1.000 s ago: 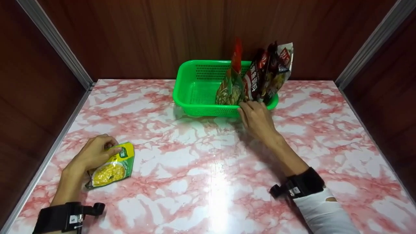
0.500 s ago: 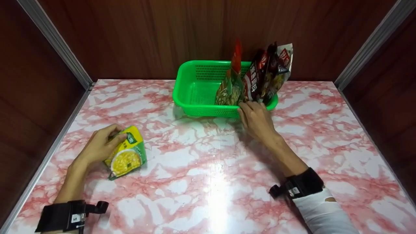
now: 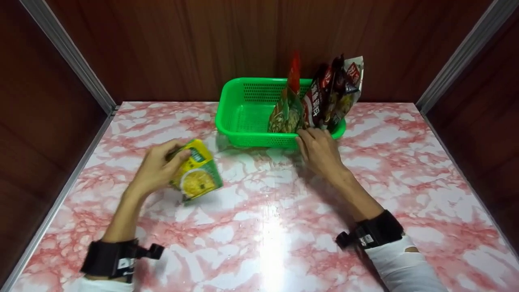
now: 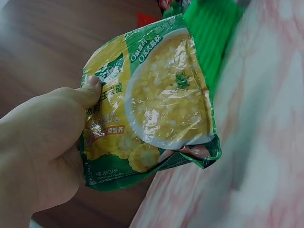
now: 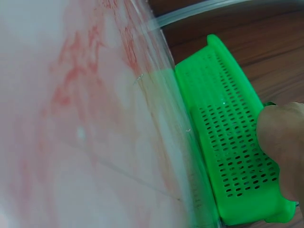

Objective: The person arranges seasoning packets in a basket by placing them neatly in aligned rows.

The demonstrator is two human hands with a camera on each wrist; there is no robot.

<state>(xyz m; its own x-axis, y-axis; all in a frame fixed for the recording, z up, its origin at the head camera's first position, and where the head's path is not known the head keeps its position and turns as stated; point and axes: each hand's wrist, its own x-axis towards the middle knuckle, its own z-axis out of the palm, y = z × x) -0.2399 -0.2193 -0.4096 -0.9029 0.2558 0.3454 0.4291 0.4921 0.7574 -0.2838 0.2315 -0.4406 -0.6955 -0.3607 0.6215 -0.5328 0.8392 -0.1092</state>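
Observation:
My left hand (image 3: 160,168) pinches a yellow-and-green soup packet (image 3: 198,182) by its edge, thumb on the printed front. In the left wrist view, the soup packet (image 4: 166,95) shows a bowl of corn soup, and its far-side fingers are hidden behind it. The packet appears held above the table, left of the green plastic basket (image 3: 243,140). My right hand (image 3: 322,152) grips the basket's front rim near its right end, fingers over the edge and thumb outside. The right wrist view shows the perforated basket wall (image 5: 232,142) beside the hand.
Inside the basket's right half stand several food bags: a green-and-red bag (image 3: 288,113) and dark-red bags (image 3: 316,101) leaning right. A pink-and-white marbled tabletop (image 3: 259,227) lies below. Brown wood-grain panels (image 3: 170,48) close off the back and sides.
My left hand has carried the soup packet away from the table's left side, rightward and farther back toward the basket. My right hand stays on the basket rim.

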